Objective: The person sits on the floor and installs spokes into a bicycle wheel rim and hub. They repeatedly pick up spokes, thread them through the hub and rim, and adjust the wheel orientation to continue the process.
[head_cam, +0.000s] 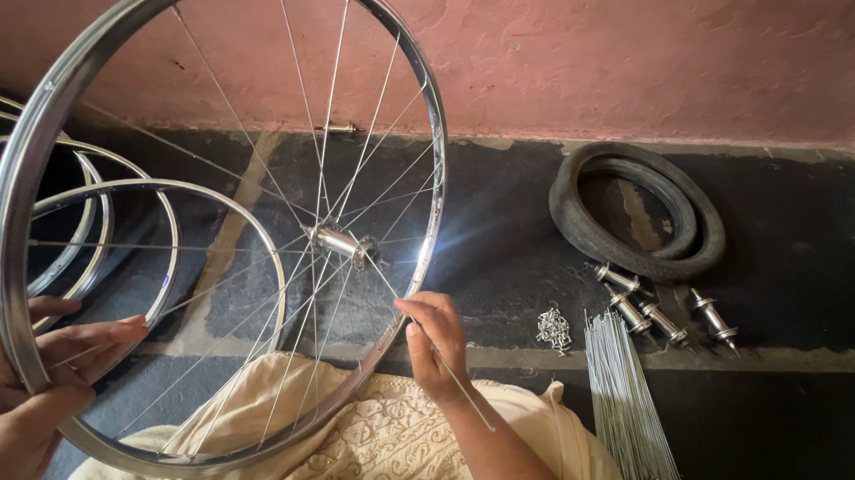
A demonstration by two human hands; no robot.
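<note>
1. While I watch through the head camera, nearest to me is a cream embroidered cloth garment [362,455] over the lap, with the lower arc of the shiny chrome spoked bicycle wheel rim [18,198] resting just above it.
2. My left hand [17,399] is wrapped around the rim's left side, thumb and fingers closed on the metal so the wheel stands upright and slightly tilted.
3. My right hand [435,345] pinches a thin loose steel spoke [458,383] between closed fingertips near the rim's lower right edge; the spoke slants down to the right past the wrist.
4. At the wheel's middle sits the silver hub [339,243], with spokes fanning out to the rim.
5. To the right on the dark floor [809,243] lies a bundle of long straight steel spokes [624,397], and just beside it a small heap of tiny metal nipples [554,329].
6. Just beyond the bundle, four silver axle hubs [658,309] lie in a row, near a black rubber tyre coiled on the floor [641,210].
7. On the left, behind the held wheel, several bare chrome rims [94,208] overlap one another.
8. Farthest back rises a rough pink plaster wall [634,35]; I see no packages, labels or signs.
</note>
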